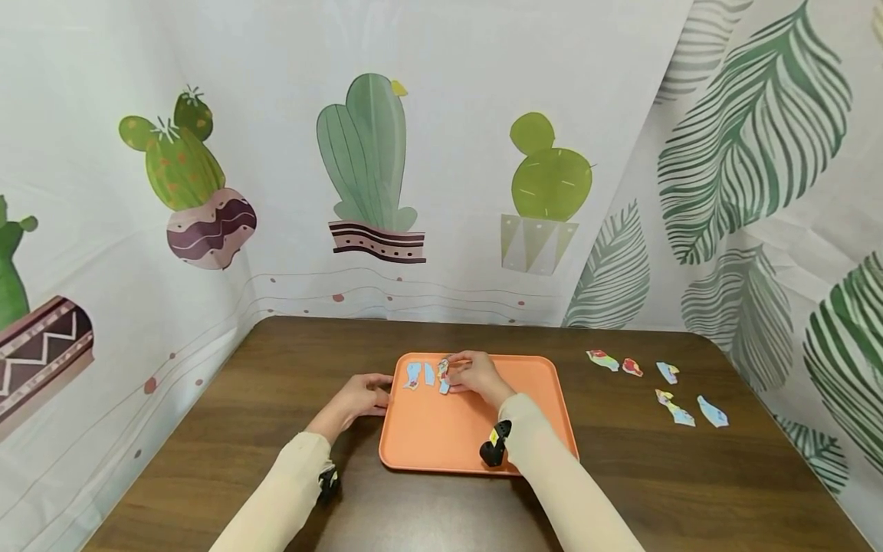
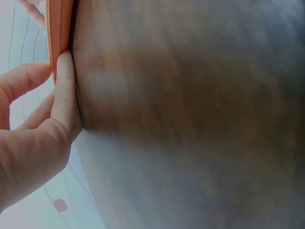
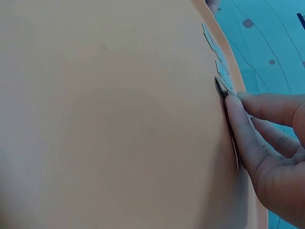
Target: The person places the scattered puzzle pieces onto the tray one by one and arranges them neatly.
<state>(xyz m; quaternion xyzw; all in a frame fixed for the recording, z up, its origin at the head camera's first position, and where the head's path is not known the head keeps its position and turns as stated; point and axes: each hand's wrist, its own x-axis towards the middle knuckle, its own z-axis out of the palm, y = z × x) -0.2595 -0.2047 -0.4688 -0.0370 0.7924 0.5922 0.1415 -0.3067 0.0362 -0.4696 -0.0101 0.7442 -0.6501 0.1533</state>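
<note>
On dark wood table (image 1: 317, 345): orange tray (image 1: 428, 437). At tray's left rim: left hand (image 1: 359, 397), pinching edge between fingers, seen closely in left wrist view. Over tray's far part: right hand (image 1: 477, 376), with fingertips clamped on printed puzzle piece (image 1: 443, 376); shown in colour by head view, nearly edge-on by right wrist view. Just left, on tray: two light-blue pieces (image 1: 413, 373). Right of tray, visible only in head view: five scattered pieces (image 1: 683, 416).

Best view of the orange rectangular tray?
Head: the orange rectangular tray shows nearly whole, partly covered by the cream-sleeved right arm. Left wrist: only an edge strip, at the left hand. Right wrist: much of its surface and one edge, close up, but cropped.
</note>
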